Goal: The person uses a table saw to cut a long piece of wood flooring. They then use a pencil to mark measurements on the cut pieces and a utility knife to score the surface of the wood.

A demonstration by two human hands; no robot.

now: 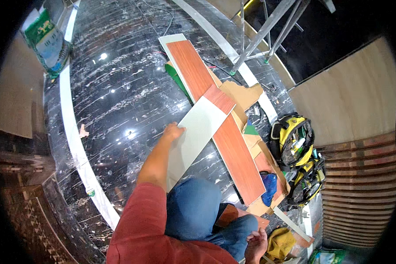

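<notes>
My left hand (174, 131) grips the left edge of a floor plank (193, 132) whose pale back faces up. This plank lies slantwise from my knee across a longer plank, and a short reddish wood-grain piece (220, 98) covers its far end. Beneath it, the longer reddish wood-grain plank (238, 163) runs from far left to near right. By my right knee is my right hand (256, 244), its fingers loosely bent and apart, with nothing visible in them. Near it, a reddish plank piece (228, 215) shows partly between my legs.
Cardboard (242, 94) lies under and beside the planks. Black-and-yellow tool bags (295, 145) stand at the right, near a blue cloth-like item (269, 187) and a yellow bag (280, 242). A metal ladder (268, 33) rises far right; a green-and-white sack (48, 44) stands far left.
</notes>
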